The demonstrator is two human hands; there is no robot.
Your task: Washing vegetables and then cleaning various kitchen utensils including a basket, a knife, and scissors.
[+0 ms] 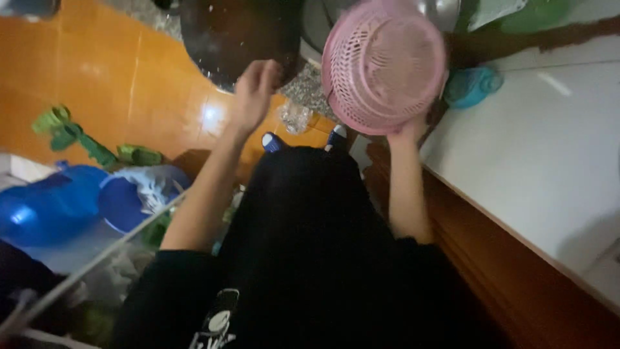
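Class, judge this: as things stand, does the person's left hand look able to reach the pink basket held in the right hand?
Probably yes: the left hand is raised, empty, beside the pink basket, with nothing between them; the right hand grips only its lower rim.

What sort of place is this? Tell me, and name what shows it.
Probably a home kitchen or washing area: a round pink plastic colander held up by the right hand, a white countertop beside it, and blue plastic basins on the glossy orange tiled floor.
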